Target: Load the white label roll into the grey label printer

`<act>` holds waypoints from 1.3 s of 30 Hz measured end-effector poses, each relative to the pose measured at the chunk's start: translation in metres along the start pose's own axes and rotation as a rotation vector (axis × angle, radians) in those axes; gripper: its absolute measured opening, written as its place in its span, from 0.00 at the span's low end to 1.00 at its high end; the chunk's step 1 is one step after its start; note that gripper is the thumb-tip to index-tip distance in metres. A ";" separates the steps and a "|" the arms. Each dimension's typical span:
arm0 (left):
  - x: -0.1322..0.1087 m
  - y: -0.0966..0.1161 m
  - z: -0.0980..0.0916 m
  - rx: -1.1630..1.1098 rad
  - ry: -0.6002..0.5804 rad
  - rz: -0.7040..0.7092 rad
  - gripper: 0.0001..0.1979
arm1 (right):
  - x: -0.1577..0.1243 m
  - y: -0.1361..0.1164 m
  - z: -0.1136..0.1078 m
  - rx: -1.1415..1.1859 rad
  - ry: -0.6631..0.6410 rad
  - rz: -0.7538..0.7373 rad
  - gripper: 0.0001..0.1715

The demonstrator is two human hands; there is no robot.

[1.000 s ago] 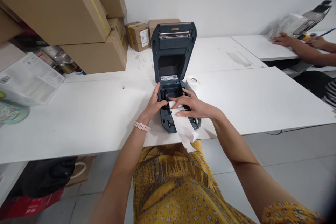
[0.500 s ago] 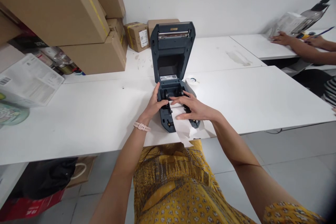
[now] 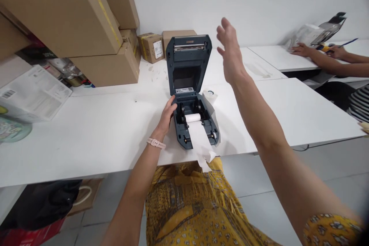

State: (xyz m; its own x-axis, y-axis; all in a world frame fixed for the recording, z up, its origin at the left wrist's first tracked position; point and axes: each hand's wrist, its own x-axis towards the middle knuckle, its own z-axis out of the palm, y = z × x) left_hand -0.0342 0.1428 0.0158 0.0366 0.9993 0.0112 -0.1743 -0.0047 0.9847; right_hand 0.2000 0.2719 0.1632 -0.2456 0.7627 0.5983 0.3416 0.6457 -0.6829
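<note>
A dark label printer (image 3: 179, 133) stands near the table's front edge with its lid (image 3: 188, 63) raised. Inside its base lies a small white paper roll (image 3: 192, 117), whose loose strip (image 3: 198, 138) runs forward over the front and hangs past the table edge with a torn end. My left hand (image 3: 166, 114) grips the left side of the printer's base, thumb on the rim. Raised in the air to the right of the lid, my right hand (image 3: 231, 52) is empty, its fingers apart and slightly blurred.
Cardboard boxes (image 3: 109, 70) are stacked at the back left, beside a white carton (image 3: 39, 94) and a greenish container (image 3: 13, 128). Another white roll (image 3: 210, 96) stands behind the printer's right side. At the far right, a co-worker's hands (image 3: 301, 50) rest on another table, one with a pen.
My right hand has let go of the paper and lifted up and right, away from the printer. My left thumb has drawn back from the roll to the printer's left rim.
</note>
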 end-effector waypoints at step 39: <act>-0.025 0.023 0.025 0.086 0.355 0.382 0.19 | -0.154 -0.049 0.042 -0.361 -0.619 -0.250 0.35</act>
State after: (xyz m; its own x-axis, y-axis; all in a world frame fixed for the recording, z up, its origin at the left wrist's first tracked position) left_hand -0.0147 0.1166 0.0426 -0.3517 0.8771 0.3271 -0.0277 -0.3591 0.9329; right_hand 0.1826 0.1242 0.0870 -0.7827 0.5452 0.3001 0.4585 0.8313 -0.3142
